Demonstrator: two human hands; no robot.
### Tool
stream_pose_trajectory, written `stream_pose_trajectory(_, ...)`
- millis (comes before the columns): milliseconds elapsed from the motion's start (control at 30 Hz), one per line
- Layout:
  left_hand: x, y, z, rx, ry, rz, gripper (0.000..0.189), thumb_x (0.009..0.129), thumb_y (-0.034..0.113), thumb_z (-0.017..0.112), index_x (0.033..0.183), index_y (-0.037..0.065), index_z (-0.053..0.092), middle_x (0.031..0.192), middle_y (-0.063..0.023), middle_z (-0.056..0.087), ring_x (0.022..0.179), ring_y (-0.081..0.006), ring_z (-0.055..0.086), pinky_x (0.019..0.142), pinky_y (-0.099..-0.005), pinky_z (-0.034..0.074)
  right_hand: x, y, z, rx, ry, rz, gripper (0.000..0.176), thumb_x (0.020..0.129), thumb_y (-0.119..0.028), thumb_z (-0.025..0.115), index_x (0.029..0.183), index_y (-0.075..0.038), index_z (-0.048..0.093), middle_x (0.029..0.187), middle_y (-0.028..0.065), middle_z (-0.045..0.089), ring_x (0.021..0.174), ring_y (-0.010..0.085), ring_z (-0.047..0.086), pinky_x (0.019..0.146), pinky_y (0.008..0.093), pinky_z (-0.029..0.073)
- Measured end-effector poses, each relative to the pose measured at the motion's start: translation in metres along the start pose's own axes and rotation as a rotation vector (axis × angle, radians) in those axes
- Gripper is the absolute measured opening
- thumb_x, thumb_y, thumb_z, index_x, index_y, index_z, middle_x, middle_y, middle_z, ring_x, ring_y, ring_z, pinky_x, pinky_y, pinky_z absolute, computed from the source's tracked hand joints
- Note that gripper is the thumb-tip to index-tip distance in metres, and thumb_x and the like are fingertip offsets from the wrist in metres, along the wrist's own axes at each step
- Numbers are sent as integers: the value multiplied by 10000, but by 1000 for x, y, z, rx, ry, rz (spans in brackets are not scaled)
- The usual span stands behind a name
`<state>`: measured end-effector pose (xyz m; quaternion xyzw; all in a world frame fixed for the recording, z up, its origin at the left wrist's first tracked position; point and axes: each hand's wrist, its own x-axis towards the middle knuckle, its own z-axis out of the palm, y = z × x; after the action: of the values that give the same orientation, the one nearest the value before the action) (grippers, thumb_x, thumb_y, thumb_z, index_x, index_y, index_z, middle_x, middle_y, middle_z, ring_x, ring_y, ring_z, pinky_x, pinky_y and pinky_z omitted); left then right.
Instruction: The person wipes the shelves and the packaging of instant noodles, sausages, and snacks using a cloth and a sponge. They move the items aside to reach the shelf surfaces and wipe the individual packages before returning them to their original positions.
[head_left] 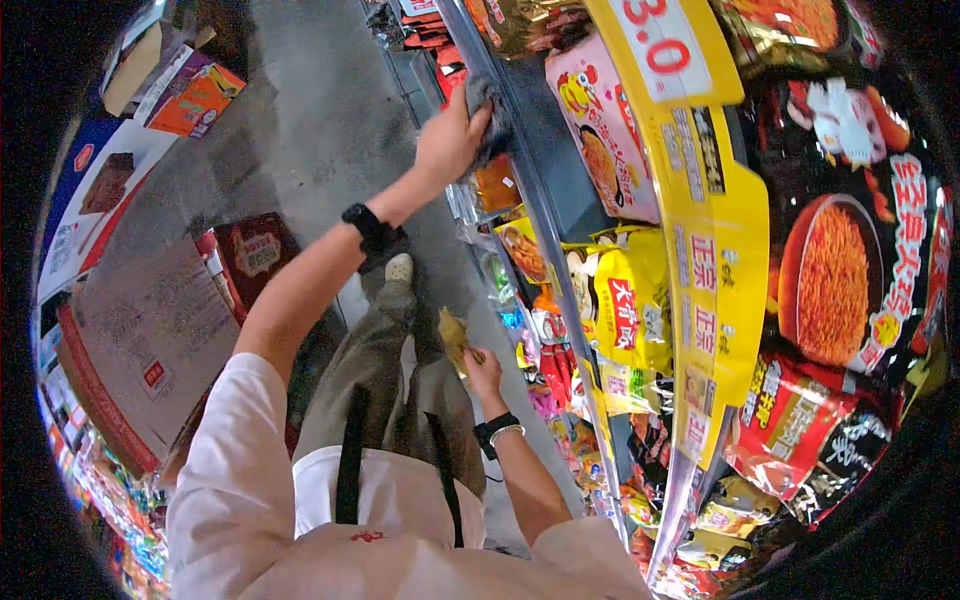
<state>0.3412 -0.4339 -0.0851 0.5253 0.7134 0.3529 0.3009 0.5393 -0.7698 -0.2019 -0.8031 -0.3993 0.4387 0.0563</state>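
My left hand (pixel 448 145) reaches up with its fingers wrapped over a dark grey cloth (pixel 487 120), which lies against the metal shelf edge (pixel 522 165). Lower down, by my trousers, my right hand (pixel 484 372) grips a yellowish-brown item (pixel 453 332), too small to name for certain. Right of the cloth, a pink snack packet (pixel 605 135) sits on the shelf behind a yellow price strip (pixel 690 240). Yellow packets (pixel 630 305) stand further down the same shelf.
Large black noodle packets (pixel 840 270) fill the right side. At the left are a flattened cardboard box (pixel 150 340), an orange and purple carton (pixel 195 95) and a dark red box (pixel 255 255). Grey floor (pixel 320 100) runs between them and the shelves.
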Motion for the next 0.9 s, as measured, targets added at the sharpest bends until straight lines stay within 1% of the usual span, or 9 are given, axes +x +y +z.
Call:
stream_pose_trajectory(233, -88, 27, 26, -28, -125, -41, 366, 849, 329, 460, 1067, 55, 355, 786, -253, 572, 739, -426, 554, 623, -496, 418, -21, 40, -13, 89, 13, -14, 357, 742, -314, 638, 919, -6, 606, 898, 135, 629, 858, 241, 597, 759, 325, 443)
stream_pose_trajectory(300, -117, 33, 34, 2, -217, -19, 367, 848, 321, 460, 1069, 47, 354, 790, -247, 572, 756, -419, 552, 631, -492, 416, -30, 64, -21, 119, 30, -5, 359, 736, -319, 641, 904, -3, 608, 879, 136, 632, 839, 243, 600, 748, 326, 447)
stream_pose_trajectory(500, -199, 22, 74, -41, -220, 117, 441, 860, 323, 447, 1175, 39, 325, 827, -259, 576, 765, -428, 546, 643, -496, 413, -69, 133, -64, 106, 69, 42, 353, 717, -316, 656, 839, 12, 617, 807, 131, 640, 773, 227, 609, 707, 318, 458)
stream_pose_trajectory(567, -222, 4, 88, 50, -435, 99, 475, 859, 345, 451, 1203, 45, 318, 840, -261, 578, 769, -435, 545, 645, -495, 417, -81, 148, -84, 103, 81, 45, 348, 720, -315, 656, 826, 14, 618, 799, 127, 641, 765, 214, 609, 699, 310, 458)
stream_pose_trajectory(600, -239, -6, 95, 82, -449, 129, 530, 852, 370, 461, 1241, 46, 305, 847, -256, 580, 767, -441, 542, 648, -500, 417, -81, 161, -94, 146, 60, 48, 356, 726, -323, 652, 829, 17, 618, 798, 116, 640, 756, 192, 603, 689, 302, 456)
stream_pose_trajectory(667, -280, -2, 89, 105, -532, 7, 529, 842, 397, 474, 1213, 32, 378, 861, -252, 580, 786, -440, 541, 669, -487, 421, -93, 171, -117, 282, 53, 73, 339, 754, -313, 636, 832, 16, 622, 782, 63, 628, 752, 126, 576, 662, 272, 445)
stream_pose_trajectory(733, -327, 4, 79, -121, -507, -18, 464, 835, 394, 492, 1103, 16, 484, 835, -214, 597, 752, -353, 587, 683, -415, 446, -105, 174, -149, 352, 2, -7, 316, 761, -297, 630, 831, 11, 622, 773, 46, 617, 753, 114, 567, 657, 261, 439)
stream_pose_trajectory(833, -389, 13, 59, -469, -677, -286, 372, 848, 312, 489, 1065, 15, 542, 883, -89, 607, 797, -168, 577, 706, -298, 448, -143, 140, -195, 503, -24, -65, 247, 786, -266, 599, 835, -24, 623, 761, 13, 596, 749, 99, 556, 659, 233, 429)
stream_pose_trajectory(900, -428, 28, 41, -618, -687, -304, 345, 855, 279, 483, 1077, 23, 548, 904, -50, 602, 816, -125, 561, 708, -272, 445, -179, 110, -231, 875, -239, 27, 236, 802, -268, 570, 847, -42, 621, 777, 22, 600, 754, 113, 565, 681, 247, 443)
